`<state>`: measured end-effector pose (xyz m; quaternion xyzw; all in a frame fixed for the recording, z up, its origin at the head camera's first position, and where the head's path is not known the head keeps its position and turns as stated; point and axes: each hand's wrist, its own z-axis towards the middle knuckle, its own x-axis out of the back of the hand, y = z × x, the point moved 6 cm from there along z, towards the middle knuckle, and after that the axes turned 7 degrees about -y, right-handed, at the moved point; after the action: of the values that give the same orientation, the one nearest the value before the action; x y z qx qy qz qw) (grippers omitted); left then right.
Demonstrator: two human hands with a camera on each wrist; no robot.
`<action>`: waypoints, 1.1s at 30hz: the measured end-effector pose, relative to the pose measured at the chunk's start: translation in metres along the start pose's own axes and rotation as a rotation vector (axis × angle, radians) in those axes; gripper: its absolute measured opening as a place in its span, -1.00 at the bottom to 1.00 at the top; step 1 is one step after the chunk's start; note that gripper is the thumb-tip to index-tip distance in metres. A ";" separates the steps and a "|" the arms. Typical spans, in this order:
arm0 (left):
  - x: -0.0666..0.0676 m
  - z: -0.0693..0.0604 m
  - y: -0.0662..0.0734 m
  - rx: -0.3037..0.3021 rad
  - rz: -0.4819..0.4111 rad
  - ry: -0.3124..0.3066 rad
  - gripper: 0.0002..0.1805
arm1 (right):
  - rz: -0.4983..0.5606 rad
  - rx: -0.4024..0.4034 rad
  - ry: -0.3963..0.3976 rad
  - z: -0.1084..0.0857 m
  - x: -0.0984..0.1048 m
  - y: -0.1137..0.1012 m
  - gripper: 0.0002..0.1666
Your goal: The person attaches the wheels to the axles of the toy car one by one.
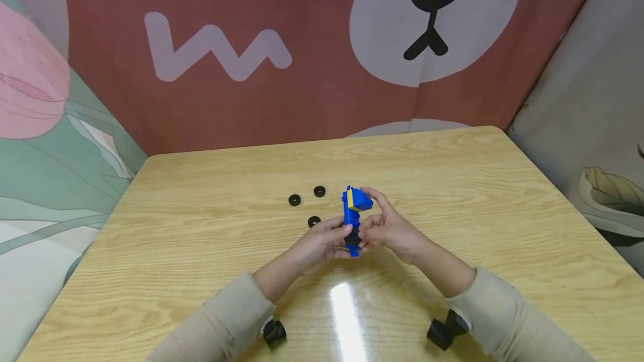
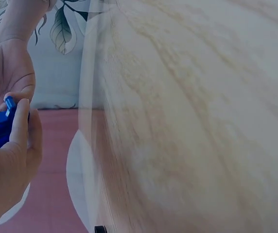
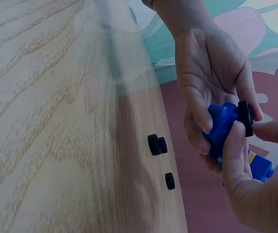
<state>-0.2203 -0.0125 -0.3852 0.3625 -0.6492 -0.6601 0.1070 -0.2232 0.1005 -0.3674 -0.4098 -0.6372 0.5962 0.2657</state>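
Wooden table (image 1: 201,200) before me. Above it, my left hand (image 1: 321,242) grips blue toy (image 1: 359,200) from left, right hand (image 1: 397,232) pinches it from right. Toy sits between both, long axis near-to-far. Beyond left hand: three loose black wheels (image 1: 290,201). Right-wrist view shows fourth wheel (image 3: 245,119) edge-on against toy, right fingertip (image 3: 263,130) beside it; left-wrist view catches one loose wheel.

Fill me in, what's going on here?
A person is holding a blue toy build with a yellow piece above the wooden table. The left hand grips it, while the right hand has fingers on it and a fingertip at its black wheel. Can't tell whether that's fully seated. Three loose black rings lie on the table.
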 end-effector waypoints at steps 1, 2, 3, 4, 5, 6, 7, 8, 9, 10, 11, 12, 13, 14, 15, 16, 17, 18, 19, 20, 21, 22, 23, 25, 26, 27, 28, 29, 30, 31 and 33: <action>0.000 0.000 0.000 0.006 0.004 0.007 -0.50 | 0.003 0.002 0.001 0.000 0.000 0.000 -0.01; 0.000 0.001 0.000 0.009 0.005 0.012 -0.50 | 0.007 0.006 0.000 0.000 0.001 0.000 -0.02; 0.000 0.002 -0.001 0.014 0.010 0.015 -0.51 | 0.013 0.012 -0.001 0.000 0.001 0.000 -0.02; 0.000 0.002 -0.001 0.016 0.013 0.018 -0.52 | 0.020 0.015 -0.004 0.000 0.001 0.001 -0.03; 0.000 0.002 -0.002 0.018 0.017 0.023 -0.52 | 0.028 0.022 -0.008 0.000 0.001 0.001 -0.04; -0.001 0.002 -0.002 0.019 0.020 0.031 -0.53 | 0.033 0.030 -0.014 0.000 0.001 0.002 -0.04; -0.001 0.002 -0.002 0.020 0.023 0.039 -0.54 | 0.040 0.037 -0.019 0.000 0.001 0.002 -0.05; -0.001 0.003 -0.003 0.018 0.020 0.051 -0.55 | 0.045 0.044 -0.026 0.000 0.001 0.003 -0.06; 0.000 0.002 -0.003 0.020 0.018 0.066 -0.55 | 0.048 0.049 -0.030 0.000 0.001 0.003 -0.06; 0.000 0.002 -0.003 0.021 0.008 0.080 -0.55 | 0.049 0.053 -0.034 0.000 0.001 0.003 -0.06; 0.001 0.002 -0.003 0.023 -0.002 0.093 -0.55 | 0.053 0.057 -0.037 -0.001 0.000 0.003 -0.06; 0.001 0.003 -0.003 0.026 -0.014 0.101 -0.55 | 0.055 0.059 -0.038 -0.001 0.001 0.004 -0.06; 0.001 0.003 -0.004 0.026 -0.030 0.109 -0.56 | 0.059 0.060 -0.040 -0.001 0.001 0.004 -0.05; 0.002 0.003 -0.004 0.029 -0.047 0.118 -0.57 | 0.059 0.061 -0.041 -0.002 0.001 0.004 -0.05; 0.002 0.003 -0.004 0.035 -0.063 0.127 -0.58 | 0.057 0.064 -0.042 -0.002 0.002 0.004 -0.05; 0.003 0.004 -0.004 0.038 -0.076 0.133 -0.58 | 0.056 0.066 -0.042 -0.003 0.003 0.004 -0.05; 0.003 0.004 -0.004 0.044 -0.089 0.144 -0.59 | 0.056 0.067 -0.042 -0.003 0.003 0.003 -0.05; 0.004 0.004 -0.004 0.050 -0.101 0.156 -0.59 | 0.054 0.069 -0.043 -0.004 0.003 0.003 -0.04; 0.004 0.004 -0.004 0.056 -0.110 0.169 -0.59 | 0.050 0.073 -0.045 -0.004 0.003 0.003 -0.04; 0.005 0.004 -0.004 0.064 -0.117 0.178 -0.59 | 0.047 0.076 -0.043 -0.004 0.003 0.002 -0.03; 0.005 0.004 -0.004 0.069 -0.117 0.184 -0.58 | 0.046 0.079 -0.041 -0.005 0.003 0.002 -0.02; 0.005 0.004 -0.004 0.075 -0.113 0.188 -0.58 | 0.041 0.082 -0.035 -0.005 0.003 0.002 -0.02; 0.005 0.004 -0.004 0.082 -0.111 0.193 -0.57 | 0.036 0.083 -0.030 -0.005 0.003 0.002 -0.01; 0.006 0.005 -0.003 0.091 -0.101 0.197 -0.56 | 0.018 0.090 -0.012 -0.006 0.003 0.002 0.00; 0.006 0.005 -0.003 0.090 -0.093 0.201 -0.55 | 0.011 0.094 0.002 -0.006 0.003 0.002 0.00; 0.006 0.005 -0.002 0.087 -0.089 0.206 -0.55 | -0.001 0.099 0.017 -0.006 0.002 0.001 -0.01; 0.007 0.005 -0.001 0.083 -0.086 0.209 -0.56 | -0.017 0.105 0.034 -0.006 0.002 0.001 -0.03; 0.007 0.004 -0.001 0.080 -0.086 0.215 -0.56 | -0.029 0.111 0.052 -0.007 0.002 0.000 -0.05; 0.007 0.004 0.000 0.075 -0.085 0.217 -0.56 | -0.043 0.117 0.074 -0.007 0.002 -0.001 -0.08; 0.007 0.004 0.001 0.071 -0.082 0.216 -0.57 | -0.056 0.122 0.099 -0.008 0.003 -0.001 -0.13; 0.007 0.003 0.001 0.070 -0.082 0.211 -0.59 | -0.078 0.125 0.144 -0.009 0.003 -0.002 -0.22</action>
<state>-0.2275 -0.0145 -0.3865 0.4598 -0.6415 -0.5989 0.1351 -0.2181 0.1082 -0.3648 -0.4092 -0.5936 0.5928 0.3589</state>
